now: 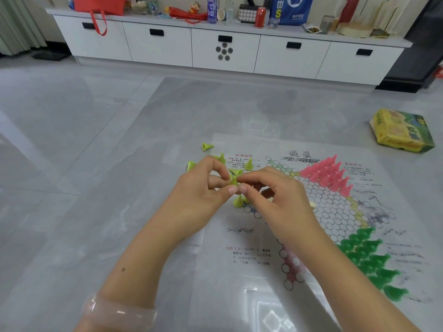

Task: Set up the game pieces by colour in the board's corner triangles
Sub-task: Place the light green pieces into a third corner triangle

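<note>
A paper game board (330, 212) printed with a star of circles lies on the grey floor. Pink pieces (327, 174) fill its far triangle and dark green pieces (370, 259) fill its right near triangle. Several lime-green cone pieces (248, 164) lie scattered by the board's left corner, some tipped over. My left hand (201, 195) and my right hand (271, 197) meet above that corner, both pinching the same lime-green piece (233, 179) between fingertips. One lime piece (238, 202) stands just below my thumbs.
A yellow and green game box (402, 130) lies on the floor at the far right. A white low cabinet (225, 49) with bottles, a can and bags on top runs along the back wall. A pale bangle (117, 312) circles my left wrist.
</note>
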A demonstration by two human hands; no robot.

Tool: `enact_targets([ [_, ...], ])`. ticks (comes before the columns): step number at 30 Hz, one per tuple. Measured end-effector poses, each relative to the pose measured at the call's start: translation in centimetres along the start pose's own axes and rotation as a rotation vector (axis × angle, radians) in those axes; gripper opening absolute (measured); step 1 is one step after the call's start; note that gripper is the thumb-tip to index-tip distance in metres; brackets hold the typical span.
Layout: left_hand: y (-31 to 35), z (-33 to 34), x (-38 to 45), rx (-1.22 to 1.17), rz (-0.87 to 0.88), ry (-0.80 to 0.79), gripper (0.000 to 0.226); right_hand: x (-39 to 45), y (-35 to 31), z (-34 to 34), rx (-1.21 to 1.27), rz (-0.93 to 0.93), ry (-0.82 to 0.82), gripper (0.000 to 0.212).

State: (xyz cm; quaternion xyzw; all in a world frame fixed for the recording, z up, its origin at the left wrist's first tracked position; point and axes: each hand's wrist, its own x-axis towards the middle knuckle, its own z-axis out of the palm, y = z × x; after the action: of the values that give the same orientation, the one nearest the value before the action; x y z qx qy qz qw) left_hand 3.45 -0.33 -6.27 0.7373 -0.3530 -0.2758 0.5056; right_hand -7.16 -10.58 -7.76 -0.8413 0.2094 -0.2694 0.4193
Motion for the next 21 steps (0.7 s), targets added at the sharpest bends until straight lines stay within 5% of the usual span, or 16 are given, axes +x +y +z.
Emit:
enact_targets([
  [9, -0.5, -2.3, -0.9, -0.115, 0.06, -0.057, 0.012, -0.5, -1.0, 0.6, 0.224, 0.079, -0.102, 0.008],
  [14, -3.5, -6.1, -1.6, 0.359, 0.054, 0.159, 0.014, -0.5, -1.3, -0.7, 0.232, 0.181, 0.098, 0.009],
  [21, -5.2, -6.6, -3.1, 0.647, -0.128, -0.192, 0.018, -1.0, -0.3, -2.2, 0.118, 0.277, 0.132, 0.01],
])
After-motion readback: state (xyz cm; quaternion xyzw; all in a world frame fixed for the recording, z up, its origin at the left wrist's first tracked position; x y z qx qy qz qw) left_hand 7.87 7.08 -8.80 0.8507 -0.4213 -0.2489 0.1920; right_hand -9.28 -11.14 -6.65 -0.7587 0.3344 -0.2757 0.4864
